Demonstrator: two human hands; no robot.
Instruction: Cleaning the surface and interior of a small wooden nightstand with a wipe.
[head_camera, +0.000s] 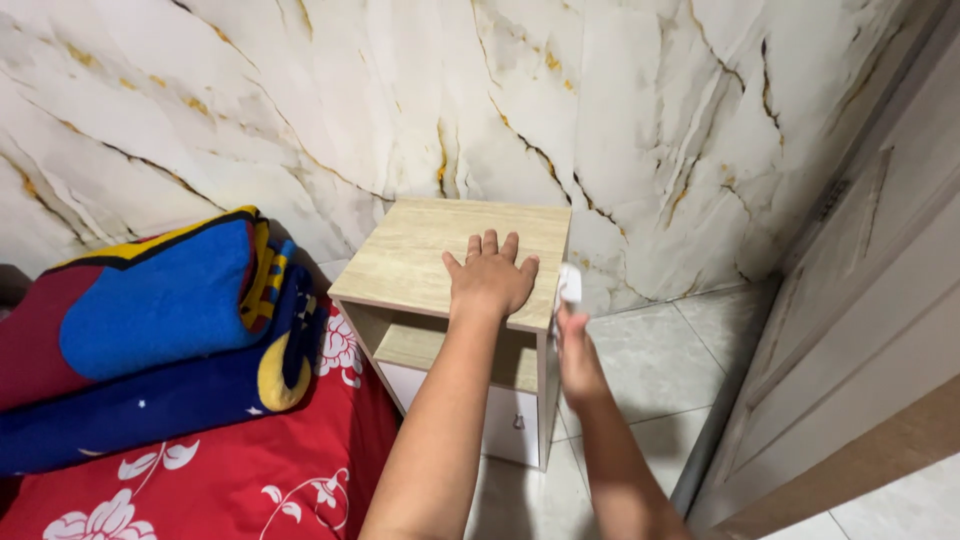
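Observation:
A small light-wood bedside table (420, 250) stands against a marbled wall, with an open shelf and a white drawer below. My left hand (489, 277) lies flat on its top near the right front corner, fingers apart. My right hand (572, 345) is lower, beside the table's right side panel, gripping a small white cloth-like thing (569, 287) that presses against that panel's upper edge.
A bed with a red flowered sheet (250, 480) touches the table's left side; a folded blue, red and yellow blanket (150, 330) lies on it. A pale door (860, 300) stands at the right. Grey floor tiles (660, 370) lie between table and door.

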